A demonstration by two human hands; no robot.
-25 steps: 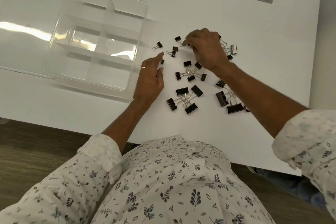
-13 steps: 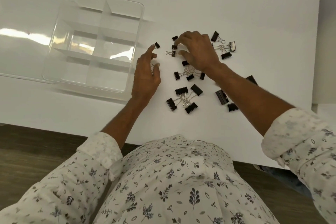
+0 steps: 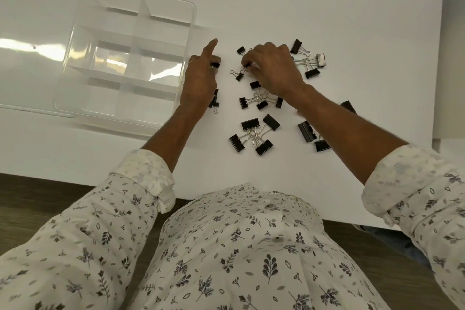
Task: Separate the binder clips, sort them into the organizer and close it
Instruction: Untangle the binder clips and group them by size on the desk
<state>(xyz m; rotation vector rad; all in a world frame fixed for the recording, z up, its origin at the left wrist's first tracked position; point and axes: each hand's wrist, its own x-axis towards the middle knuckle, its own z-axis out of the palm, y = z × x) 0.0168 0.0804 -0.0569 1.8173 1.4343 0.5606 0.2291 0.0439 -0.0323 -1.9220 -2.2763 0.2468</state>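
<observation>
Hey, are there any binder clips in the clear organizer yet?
No, the organizer has bare compartments; the binder clips lie on the table.

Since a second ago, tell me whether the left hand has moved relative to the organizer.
Yes. The left hand has shifted toward the far end of the organizer's right wall, its index finger now pointing away and a small binder clip at its fingers.
</observation>
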